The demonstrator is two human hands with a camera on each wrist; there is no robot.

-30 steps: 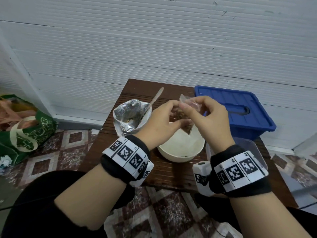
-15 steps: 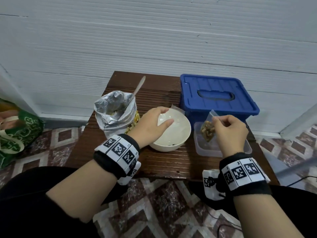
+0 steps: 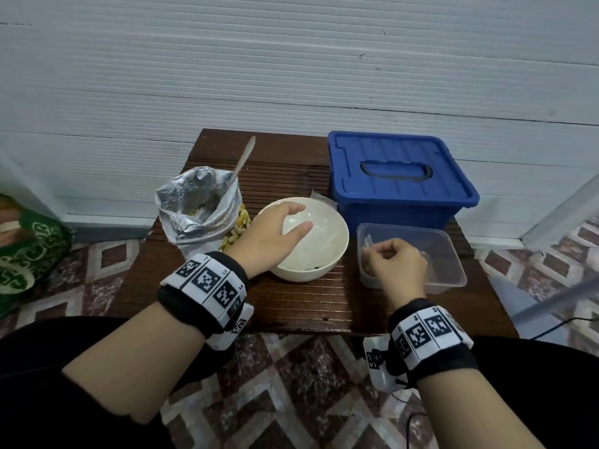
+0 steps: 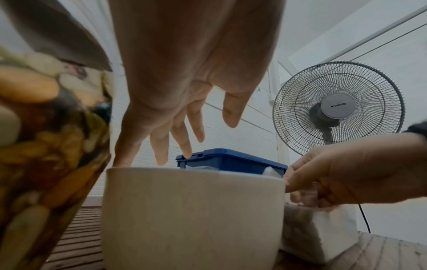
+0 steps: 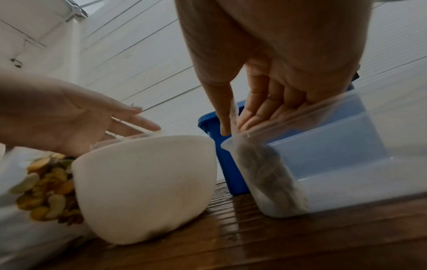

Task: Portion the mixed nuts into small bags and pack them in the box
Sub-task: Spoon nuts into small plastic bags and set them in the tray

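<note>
Your right hand (image 3: pixel 393 268) pinches the top of a small bag (image 5: pixel 265 175) of nuts between thumb and fingers and holds it inside the clear plastic box (image 3: pixel 450 254), at the box's near-left corner. In my judgement this is the packing step: gripping the top lets the filled end go down first against the wall. The right wrist view shows the dark contents low in that corner, but I cannot tell whether the bag already rests on the floor of the box.

Your left hand (image 3: pixel 275 236) is spread and relaxed over the white bowl (image 3: pixel 337 241), fingers straight, holding nothing — likely poised to take the next empty bag, since clear film lies inside the bowl.

The supply stands at the left: a foil pouch (image 3: pixel 197 215) of mixed nuts, top rolled open, with a spoon (image 3: pixel 243 160) standing in it so it is ready for scooping.

Count, as visible:
- Filled small bags — one, in the box.
- Empty bags in the bowl — number not readable.
- Bowls, pouches, spoons, clear boxes: one each.
- One blue lidded bin (image 3: pixel 398 176) at the far right, closed.

All of this stands on the dark slatted table (image 3: pixel 291 306).
</note>
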